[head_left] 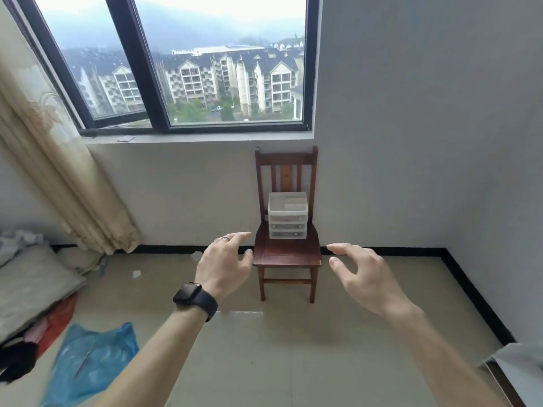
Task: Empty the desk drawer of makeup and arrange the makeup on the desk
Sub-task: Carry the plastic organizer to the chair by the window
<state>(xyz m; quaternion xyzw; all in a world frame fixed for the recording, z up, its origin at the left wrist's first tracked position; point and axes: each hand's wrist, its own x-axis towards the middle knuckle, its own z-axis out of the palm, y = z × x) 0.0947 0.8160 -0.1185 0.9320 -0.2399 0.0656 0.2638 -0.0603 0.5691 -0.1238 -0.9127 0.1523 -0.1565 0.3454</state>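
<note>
From the head camera, a pale-walled room has a dark-framed window (188, 63) looking onto apartment blocks, one beige curtain (67, 177) at the left, and a tan tiled floor (293, 348). One dark brown wooden chair (286, 255) stands against the wall under the window's right end. On the rear of its seat sits a single small translucent white plastic drawer unit (288, 218), boxy, with three shallow drawers stacked one above another, all pushed in (the contents are too blurred to tell).

Two bare hands reach forward in the air, well short of the unit. The left hand (226, 264) has its fingers (239, 237) spread and relaxed, gripping nothing; it wears one thin silver ring (225, 238) and one black smartwatch (195, 299) on the wrist. The right hand (363, 273) is likewise loose and holds nothing. One crumpled blue plastic bag (91, 365) lies on the floor at the lower left.
</note>
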